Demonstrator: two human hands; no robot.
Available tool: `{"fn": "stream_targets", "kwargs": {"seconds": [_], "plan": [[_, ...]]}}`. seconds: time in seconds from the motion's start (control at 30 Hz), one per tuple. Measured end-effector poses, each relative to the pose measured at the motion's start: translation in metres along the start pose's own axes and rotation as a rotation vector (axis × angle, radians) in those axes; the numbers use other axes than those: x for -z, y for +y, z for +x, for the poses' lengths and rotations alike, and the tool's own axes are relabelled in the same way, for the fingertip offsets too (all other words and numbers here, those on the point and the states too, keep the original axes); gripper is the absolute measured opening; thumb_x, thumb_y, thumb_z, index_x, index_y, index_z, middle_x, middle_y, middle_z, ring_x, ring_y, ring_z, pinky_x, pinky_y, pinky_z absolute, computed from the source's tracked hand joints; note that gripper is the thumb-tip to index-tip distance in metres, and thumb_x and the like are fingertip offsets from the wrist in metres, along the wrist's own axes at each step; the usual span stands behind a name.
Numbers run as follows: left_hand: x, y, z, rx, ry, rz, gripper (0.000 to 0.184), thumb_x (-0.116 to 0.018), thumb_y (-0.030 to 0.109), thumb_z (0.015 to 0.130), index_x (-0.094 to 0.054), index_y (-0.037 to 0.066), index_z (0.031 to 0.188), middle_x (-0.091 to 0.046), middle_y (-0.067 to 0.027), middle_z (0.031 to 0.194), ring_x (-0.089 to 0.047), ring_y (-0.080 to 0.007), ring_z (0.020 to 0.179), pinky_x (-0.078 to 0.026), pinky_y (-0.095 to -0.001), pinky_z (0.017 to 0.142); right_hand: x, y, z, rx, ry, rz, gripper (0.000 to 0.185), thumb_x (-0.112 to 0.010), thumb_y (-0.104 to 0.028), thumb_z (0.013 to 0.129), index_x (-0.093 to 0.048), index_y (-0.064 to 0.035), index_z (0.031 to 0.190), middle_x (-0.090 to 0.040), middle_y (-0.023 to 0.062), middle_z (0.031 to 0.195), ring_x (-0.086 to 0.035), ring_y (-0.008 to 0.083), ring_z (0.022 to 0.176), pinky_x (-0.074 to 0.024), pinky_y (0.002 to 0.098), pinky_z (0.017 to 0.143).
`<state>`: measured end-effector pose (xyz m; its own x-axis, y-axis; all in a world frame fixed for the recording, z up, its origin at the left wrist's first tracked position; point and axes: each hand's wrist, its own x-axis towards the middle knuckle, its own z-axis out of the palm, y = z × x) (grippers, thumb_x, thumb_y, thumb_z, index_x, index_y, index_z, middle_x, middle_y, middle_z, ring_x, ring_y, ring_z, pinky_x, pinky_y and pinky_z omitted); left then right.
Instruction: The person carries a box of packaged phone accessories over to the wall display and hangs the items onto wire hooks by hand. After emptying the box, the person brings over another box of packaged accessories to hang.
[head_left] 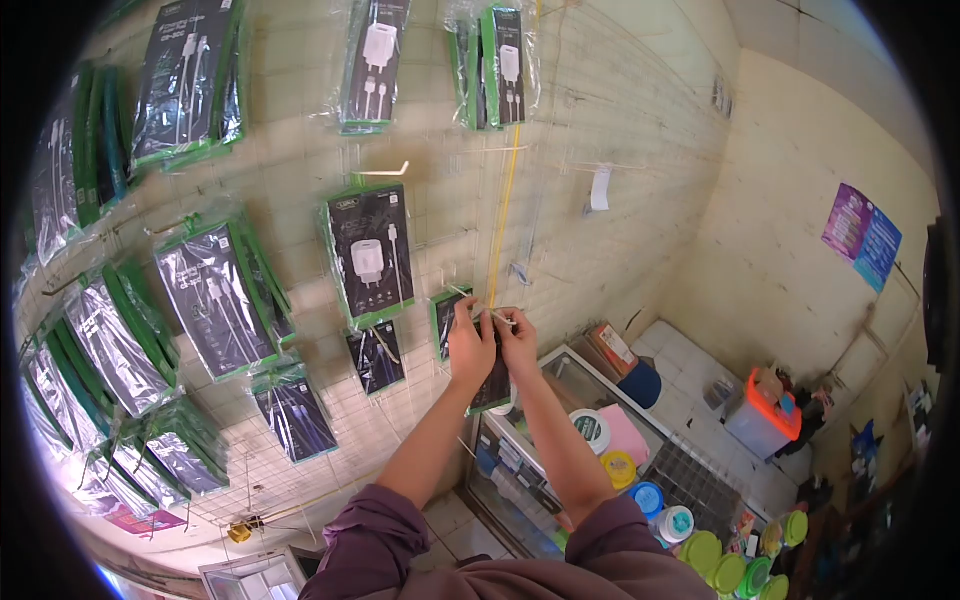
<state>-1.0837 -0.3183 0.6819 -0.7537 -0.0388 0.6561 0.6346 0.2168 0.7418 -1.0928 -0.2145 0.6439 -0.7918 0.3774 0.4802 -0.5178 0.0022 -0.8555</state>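
Both arms reach forward to the wire grid wall at the middle of the view. My left hand [472,345] is closed, its fingertips bent around the top of a small black-and-green accessory box [490,388]. Close beside it, my right hand [519,345] pinches at the same upper part, by the white tip of a hook [505,318]. The box hangs below and between my hands, partly covered by them. Another dark green-edged box [441,322] shows left of my left hand. What exactly the fingertips grip is too small to see.
Boxed chargers [368,255] and cable packs [215,295] in clear plastic hang on hooks to the left. A bare hook [385,170] sticks out above. Below right stands a glass display case [560,375] with several lidded tubs [645,498]. An orange-rimmed bin [765,420] is farther right.
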Motion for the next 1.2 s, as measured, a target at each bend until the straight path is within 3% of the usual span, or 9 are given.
{"fn": "stream_targets", "kwargs": {"seconds": [0.17,0.3,0.37,0.5,0.6,0.7,0.87,0.97,1.2], "plan": [[0.014,-0.037,-0.001,0.092,-0.010,0.025,0.050,-0.060,0.008,0.091,-0.037,0.000,0.135,-0.040,-0.0297,0.134,-0.049,-0.0490,0.118,-0.044,-0.0506,0.097,-0.021,0.036,0.028,0.147,0.054,-0.116,0.017,-0.065,-0.013,0.095,-0.060,-0.0050,0.109,-0.063,0.0043,0.090,-0.056,0.0126,0.082,-0.0457,0.0266,0.073],[0.036,-0.055,-0.009,0.046,-0.074,0.112,0.053,-0.062,0.008,0.089,-0.039,0.001,0.136,-0.038,-0.0261,0.135,-0.044,-0.0456,0.127,-0.041,-0.0472,0.104,-0.034,0.060,0.053,0.085,-0.004,-0.213,0.020,-0.065,-0.015,0.095,-0.059,-0.0059,0.112,-0.062,0.0077,0.094,-0.058,0.0190,0.086,-0.0465,0.0305,0.078],[0.044,-0.066,-0.015,0.032,-0.182,0.176,0.058,-0.063,0.007,0.087,-0.038,0.003,0.138,-0.039,-0.0255,0.137,-0.045,-0.0457,0.126,-0.041,-0.0466,0.106,-0.042,0.080,0.063,0.325,0.066,-0.369,0.022,-0.065,-0.016,0.094,-0.059,-0.0053,0.113,-0.062,0.0118,0.101,-0.058,0.0247,0.091,-0.0462,0.0351,0.082],[0.064,-0.072,-0.041,0.058,-0.252,0.220,0.060,-0.063,0.006,0.085,-0.039,0.004,0.140,-0.038,-0.0266,0.140,-0.043,-0.0461,0.129,-0.041,-0.0473,0.108,-0.053,0.081,0.052,0.377,0.209,-0.411,0.037,-0.065,-0.015,0.094,-0.051,-0.0015,0.126,-0.051,0.0142,0.121,-0.051,0.0210,0.103,-0.0439,0.0328,0.088],[0.089,-0.074,-0.072,0.087,-0.260,0.192,0.053,-0.063,0.007,0.086,-0.045,0.004,0.135,-0.048,-0.0249,0.131,-0.049,-0.0445,0.123,-0.045,-0.0483,0.102,-0.066,0.075,0.017,0.379,0.417,-0.388,0.041,-0.067,-0.020,0.093,-0.052,-0.0019,0.126,-0.052,0.0188,0.124,-0.047,0.0296,0.118,-0.0385,0.0395,0.097],[0.133,-0.049,-0.115,0.121,-0.184,0.163,0.040,-0.061,0.007,0.088,-0.052,0.003,0.126,-0.059,-0.0207,0.119,-0.061,-0.0377,0.110,-0.050,-0.0443,0.093,-0.086,0.045,-0.063,0.171,0.352,-0.138,0.046,-0.065,-0.019,0.093,-0.046,-0.0027,0.131,-0.050,0.0156,0.129,-0.046,0.0265,0.120,-0.0370,0.0399,0.098],[0.252,-0.033,-0.215,0.410,-0.280,-0.015,0.025,-0.060,0.009,0.092,-0.061,0.001,0.115,-0.070,-0.0150,0.099,-0.070,-0.0260,0.090,-0.055,-0.0352,0.083,-0.139,0.012,-0.237,0.028,0.010,-0.166,0.040,-0.061,-0.015,0.095,-0.045,-0.0044,0.130,-0.048,0.0107,0.132,-0.045,0.0220,0.120,-0.0386,0.0338,0.092],[0.334,-0.047,-0.297,0.696,-0.102,0.055,0.026,-0.061,0.008,0.092,-0.062,0.000,0.116,-0.073,-0.0110,0.100,-0.071,-0.0214,0.092,-0.055,-0.0333,0.083,-0.177,0.006,-0.328,0.070,-0.288,-0.156,0.036,-0.061,-0.010,0.094,-0.046,-0.0043,0.126,-0.050,0.0124,0.130,-0.048,0.0233,0.116,-0.0404,0.0328,0.086],[0.463,-0.007,-0.453,0.981,0.348,0.302,0.021,-0.062,0.011,0.091,-0.066,0.003,0.110,-0.072,-0.0098,0.101,-0.069,-0.0199,0.086,-0.055,-0.0333,0.079,-0.265,-0.015,-0.461,0.175,-0.912,-0.015,0.028,-0.060,-0.004,0.091,-0.051,-0.0044,0.118,-0.055,0.0137,0.123,-0.054,0.0266,0.108,-0.0413,0.0343,0.078]]}}
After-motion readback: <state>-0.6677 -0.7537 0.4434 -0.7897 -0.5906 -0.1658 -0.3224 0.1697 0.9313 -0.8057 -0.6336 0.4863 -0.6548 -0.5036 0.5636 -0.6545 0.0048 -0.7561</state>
